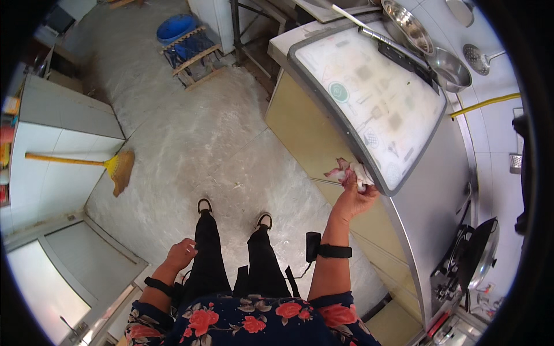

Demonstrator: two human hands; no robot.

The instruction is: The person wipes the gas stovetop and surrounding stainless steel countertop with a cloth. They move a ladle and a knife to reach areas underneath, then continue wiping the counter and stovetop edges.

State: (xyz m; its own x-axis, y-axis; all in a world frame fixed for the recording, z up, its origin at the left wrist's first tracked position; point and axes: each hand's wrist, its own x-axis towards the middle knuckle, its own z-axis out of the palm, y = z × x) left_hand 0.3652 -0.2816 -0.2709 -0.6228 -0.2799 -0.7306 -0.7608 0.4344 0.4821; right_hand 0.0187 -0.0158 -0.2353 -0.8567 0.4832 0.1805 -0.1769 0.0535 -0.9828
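My right hand (355, 200) grips a crumpled white and pink cloth (346, 173) at the near corner of a white cutting board with a dark grey rim (368, 95). Part of the cloth hangs out over the counter's front edge. The board lies on a steel counter and bears faint printed kitchen pictures, with a small green speck near its far side. Low on the left, beside my leg, my left hand (181, 254) hangs with its fingers loosely curled, and nothing is seen in it.
A knife with a metal handle (389, 41) lies along the board's far side, near steel bowls (450, 69). A wok (480, 255) stands at the stove on the right. A yellow broom (117, 166) leans at left. A blue tub (175, 28) and wooden rack (194, 60) stand ahead.
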